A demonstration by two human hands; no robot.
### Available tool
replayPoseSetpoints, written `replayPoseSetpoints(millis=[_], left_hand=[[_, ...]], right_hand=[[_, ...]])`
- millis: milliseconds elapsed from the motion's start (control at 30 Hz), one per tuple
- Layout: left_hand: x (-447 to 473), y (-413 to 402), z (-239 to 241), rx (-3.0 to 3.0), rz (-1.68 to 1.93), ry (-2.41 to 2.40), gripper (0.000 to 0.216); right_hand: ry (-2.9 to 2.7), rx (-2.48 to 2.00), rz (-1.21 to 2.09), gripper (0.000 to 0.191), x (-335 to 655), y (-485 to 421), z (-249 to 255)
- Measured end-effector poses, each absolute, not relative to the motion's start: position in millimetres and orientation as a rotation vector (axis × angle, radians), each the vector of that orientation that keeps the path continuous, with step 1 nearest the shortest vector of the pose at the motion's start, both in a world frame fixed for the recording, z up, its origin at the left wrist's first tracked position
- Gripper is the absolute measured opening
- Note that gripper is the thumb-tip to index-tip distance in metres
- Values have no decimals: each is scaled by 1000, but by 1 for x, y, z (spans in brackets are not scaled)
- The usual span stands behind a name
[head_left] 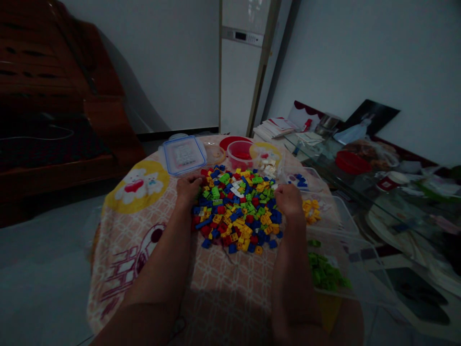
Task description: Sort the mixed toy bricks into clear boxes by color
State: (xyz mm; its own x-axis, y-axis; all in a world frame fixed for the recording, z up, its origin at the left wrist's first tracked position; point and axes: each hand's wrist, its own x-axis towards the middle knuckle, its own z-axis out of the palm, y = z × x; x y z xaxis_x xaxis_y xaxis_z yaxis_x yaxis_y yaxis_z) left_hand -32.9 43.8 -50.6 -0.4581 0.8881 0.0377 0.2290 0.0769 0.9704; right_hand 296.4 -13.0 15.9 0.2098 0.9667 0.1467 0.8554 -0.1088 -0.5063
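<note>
Forearms (154, 283) nearest, crossing tabletop's (230, 283) near edge. Your left hand (188, 188), right hand (289, 199) curled, any hold unclear, flanking mixed bricks (234, 211); right-edge boxes (360, 262) apparently separate colours.

Pale walls (162, 62) are dimly lit; a reddish-brown wooden bench (108, 122) is set on the grey floor (46, 274) at left, and a tall white appliance (239, 86) is stood against the wall.

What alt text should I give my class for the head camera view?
A person's bare left hand and bare right hand flank a heap of multicoloured plastic building bricks on a pale pink patterned tablecloth. At right, clear plastic boxes hold separate blue bricks, yellow bricks and green bricks.
</note>
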Motion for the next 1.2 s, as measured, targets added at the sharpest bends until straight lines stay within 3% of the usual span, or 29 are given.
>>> replayPoseSetpoints(millis=[100,233,533,900,1200], left_hand=[[-32,43,-49,1129,1429,1744,22],[-31,44,-49,1130,1443,1746,22],[-34,47,-55,1122,1432,1733,22],[-37,50,-61,1155,1418,1777,24],[-37,51,-62,1149,1428,1754,26]], right_hand=[[-1814,-2107,223,23,298,-12,12],[-1853,-1957,389,17,301,-10,3],[-1559,-1780,705,15,293,-10,2],[-1217,-1614,807,7,290,-12,13],[-792,-1431,370,64,308,8,-5]])
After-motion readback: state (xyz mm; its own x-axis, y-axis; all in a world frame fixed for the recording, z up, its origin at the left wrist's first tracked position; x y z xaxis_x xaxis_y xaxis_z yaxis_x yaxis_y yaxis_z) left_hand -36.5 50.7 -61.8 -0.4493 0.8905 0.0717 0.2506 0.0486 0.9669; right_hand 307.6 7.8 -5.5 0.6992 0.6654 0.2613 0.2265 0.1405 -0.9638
